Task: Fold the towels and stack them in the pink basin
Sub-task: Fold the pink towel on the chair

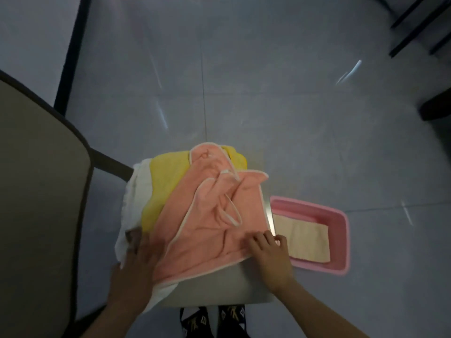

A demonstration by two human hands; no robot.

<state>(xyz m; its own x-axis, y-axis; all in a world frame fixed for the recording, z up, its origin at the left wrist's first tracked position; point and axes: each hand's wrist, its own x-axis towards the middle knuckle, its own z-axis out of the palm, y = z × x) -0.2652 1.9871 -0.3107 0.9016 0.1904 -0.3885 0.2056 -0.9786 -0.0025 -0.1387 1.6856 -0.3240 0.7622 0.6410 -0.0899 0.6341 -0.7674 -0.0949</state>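
With my left hand [136,259] flat at seven o'clock and my right hand [271,254] seemingly pinching the rumpled pink towel [210,215] at five o'clock, a hard tug could drag the yellow towel [166,174] floorward, missing the pink basin [343,240] at three.

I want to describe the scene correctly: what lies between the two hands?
In the head view, the crumpled pink towel lies between the left hand and the right hand.

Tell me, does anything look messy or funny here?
Yes. The pink towel lies crumpled and crooked on the stool, over a yellow towel and a white towel, its loop lying loose. The beige towel in the pink basin lies flat and folded.
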